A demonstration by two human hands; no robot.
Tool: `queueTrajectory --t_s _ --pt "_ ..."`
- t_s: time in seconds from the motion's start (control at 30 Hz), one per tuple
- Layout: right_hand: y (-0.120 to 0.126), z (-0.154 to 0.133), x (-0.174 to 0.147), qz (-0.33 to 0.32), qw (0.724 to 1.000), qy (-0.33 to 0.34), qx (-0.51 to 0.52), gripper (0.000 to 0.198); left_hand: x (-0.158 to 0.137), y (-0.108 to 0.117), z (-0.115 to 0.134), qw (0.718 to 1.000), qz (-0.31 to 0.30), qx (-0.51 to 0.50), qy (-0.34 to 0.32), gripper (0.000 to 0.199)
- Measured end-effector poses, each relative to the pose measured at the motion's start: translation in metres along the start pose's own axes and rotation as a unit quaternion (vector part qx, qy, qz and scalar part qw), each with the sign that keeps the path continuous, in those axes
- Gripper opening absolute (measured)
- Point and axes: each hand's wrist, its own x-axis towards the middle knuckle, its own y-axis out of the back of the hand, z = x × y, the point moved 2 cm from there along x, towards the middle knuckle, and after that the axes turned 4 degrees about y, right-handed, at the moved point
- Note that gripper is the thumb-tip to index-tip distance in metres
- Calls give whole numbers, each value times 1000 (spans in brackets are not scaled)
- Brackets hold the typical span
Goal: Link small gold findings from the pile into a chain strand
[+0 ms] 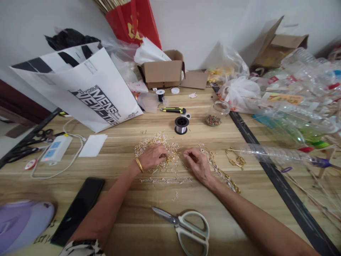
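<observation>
Over a loose pile of small gold and clear beads (170,147), my left hand (153,156) has its fingers closed in a pinch; whatever is between them is too small to name. A gold bangle (139,165) circles that wrist. Just right of the pile, my right hand (197,164) pinches thumb and fingers together, and a fine strand curves below the fingertips. What it grips I cannot make out. A beaded chain (166,180) lies straight in front of both hands. Beside the right hand run longer gold and silver chains (222,172). Nearer me rest open scissors (186,227).
Beyond the pile are a wire spool (182,125), a yellow-black utility knife (173,110) and a jar of beads (214,115). A black phone (80,209) and power strip (57,149) lie left, below a white paper bag (93,89). Plastic bottles (301,103) crowd the right.
</observation>
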Motion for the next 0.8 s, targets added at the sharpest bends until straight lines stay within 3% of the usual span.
queueTrajectory --t_s 0.27,0.43,0.6,0.8 --pt "0 0 0 -3 1000 -4 1 13 0 1 -5 996 12 -87 30 13" --pt "1 -1 0 -8 1000 -5 -3 15 0 6 -8 972 43 -210 92 8" --pt "1 0 0 -4 1000 -7 -2 15 -1 10 -10 950 68 -272 136 13" --pt "0 -1 1 -9 1000 -4 -3 14 -1 8 -14 934 74 -319 141 16"
